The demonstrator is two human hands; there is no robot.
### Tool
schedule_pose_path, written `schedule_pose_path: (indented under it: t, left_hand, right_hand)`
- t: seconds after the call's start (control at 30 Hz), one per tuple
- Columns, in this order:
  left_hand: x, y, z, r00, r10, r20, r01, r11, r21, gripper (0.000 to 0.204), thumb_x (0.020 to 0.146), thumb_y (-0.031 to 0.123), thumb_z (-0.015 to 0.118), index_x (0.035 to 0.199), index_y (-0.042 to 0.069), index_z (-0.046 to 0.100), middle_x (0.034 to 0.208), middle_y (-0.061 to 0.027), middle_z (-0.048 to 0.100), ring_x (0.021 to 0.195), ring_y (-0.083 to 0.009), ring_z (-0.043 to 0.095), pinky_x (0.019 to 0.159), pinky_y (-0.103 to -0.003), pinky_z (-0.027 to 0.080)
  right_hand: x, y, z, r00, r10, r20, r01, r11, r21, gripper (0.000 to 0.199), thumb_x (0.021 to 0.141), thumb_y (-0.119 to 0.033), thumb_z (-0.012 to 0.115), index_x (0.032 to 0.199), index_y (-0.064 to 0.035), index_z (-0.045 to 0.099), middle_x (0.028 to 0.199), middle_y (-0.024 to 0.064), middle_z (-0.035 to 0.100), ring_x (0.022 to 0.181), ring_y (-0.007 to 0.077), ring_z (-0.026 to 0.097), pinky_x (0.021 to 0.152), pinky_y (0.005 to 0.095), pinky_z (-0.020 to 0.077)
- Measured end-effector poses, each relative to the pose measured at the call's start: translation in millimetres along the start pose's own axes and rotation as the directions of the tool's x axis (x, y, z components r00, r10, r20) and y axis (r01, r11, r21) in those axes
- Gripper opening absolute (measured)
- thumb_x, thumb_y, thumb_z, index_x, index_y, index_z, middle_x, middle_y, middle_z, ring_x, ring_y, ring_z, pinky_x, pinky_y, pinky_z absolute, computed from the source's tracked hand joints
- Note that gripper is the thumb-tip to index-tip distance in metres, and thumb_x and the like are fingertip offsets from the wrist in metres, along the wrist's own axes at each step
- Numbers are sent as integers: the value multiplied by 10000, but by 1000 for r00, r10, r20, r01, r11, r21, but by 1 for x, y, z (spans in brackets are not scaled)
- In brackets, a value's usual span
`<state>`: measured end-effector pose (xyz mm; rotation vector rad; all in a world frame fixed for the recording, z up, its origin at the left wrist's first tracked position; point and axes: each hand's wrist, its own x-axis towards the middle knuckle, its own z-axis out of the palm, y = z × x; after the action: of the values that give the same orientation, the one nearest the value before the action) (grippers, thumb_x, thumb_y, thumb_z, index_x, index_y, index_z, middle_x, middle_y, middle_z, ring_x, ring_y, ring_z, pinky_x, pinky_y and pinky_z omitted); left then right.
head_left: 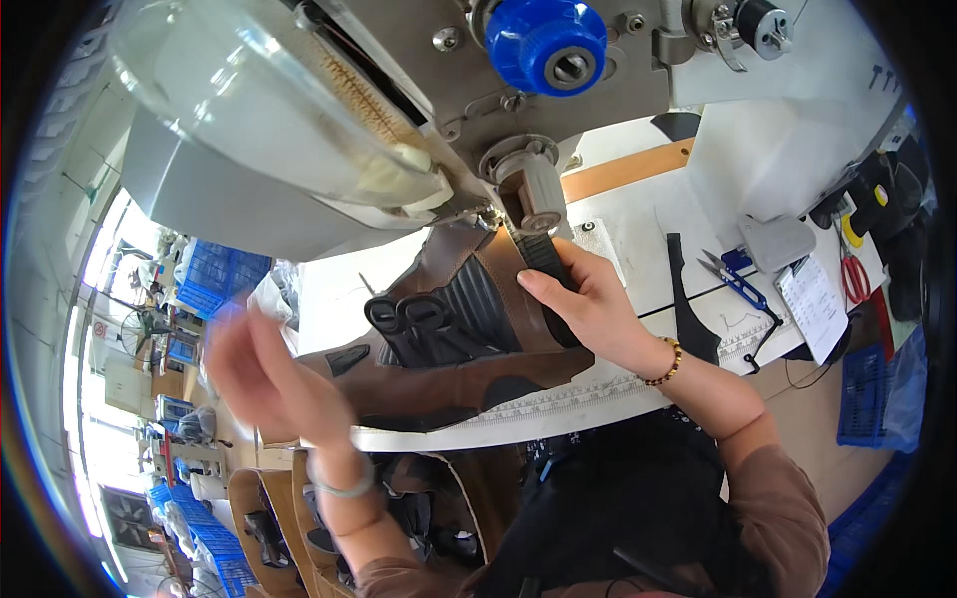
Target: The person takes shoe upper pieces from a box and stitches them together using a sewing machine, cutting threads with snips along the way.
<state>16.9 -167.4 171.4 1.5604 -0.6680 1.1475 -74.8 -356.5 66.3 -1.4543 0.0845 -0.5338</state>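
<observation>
Right hand (588, 299) pinches the brown-and-black boot upper (469, 329) at its top edge, right under the sewing machine's roller foot (533, 189) on the white worktable (638, 214), while the left hand (269, 374) is motion-blurred, fingers spread, holding nothing, over the upper's left end.

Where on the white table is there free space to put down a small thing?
The white table is bare between the right hand and the black strip, and in front of the grey pedal-shaped part. It is crowded around the blue snips and paper pad, and under the brown boot upper. The left hand is blurred, off the table.
</observation>
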Motion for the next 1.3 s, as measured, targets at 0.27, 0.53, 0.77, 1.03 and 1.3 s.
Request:
schedule_pose_path:
  t: [0.27,0.53,0.77,1.03,1.3]
  left_hand:
    - [-77,26,40,670,291,683,-467,881,83,388,765,52,560,1145,-27,578,1163,-122,579,1126,-249,534,970,-357,362]
    - [-82,22,40,690,240,683,-423,899,112,463,726,55,567,1187,8,568,1178,-110,564,1122,-218,538,990,-341,345]
    - [-80,17,41,672,263,692,-430,899,77,435,750,46,562,1182,-3,565,1165,-112,557,1120,-233,537,999,-354,354]
    - [-84,-1,41,752,268,603,-268,959,-93,282,812,86,601,1088,27,599,1124,-130,598,1089,-275,554,969,-378,393]
    - [-79,11,34,731,190,656,-173,981,-91,373,744,149,655,1099,47,599,1192,-95,578,1129,-325,506,1002,-412,335]
  right_hand:
    - [-2,0,17,997,-43,-64,58,965,256,135,874,-111,597,923,13,574,731,-24,554,664,14,447,548,198,394]
    - [-4,0,16,999,34,-18,-24,924,383,155,873,-88,597,993,11,595,798,-11,600,694,9,495,568,179,413]
    - [-9,-1,10,992,126,2,-117,914,388,172,878,-103,592,1011,7,592,840,-13,603,718,19,507,583,182,423]
    - [-31,8,11,998,23,62,-37,973,227,276,886,-134,574,1101,30,520,914,23,579,817,44,497,700,202,442]
    - [-27,3,18,995,-102,20,98,985,144,252,925,-123,512,1131,21,504,875,3,574,782,12,478,643,188,435]
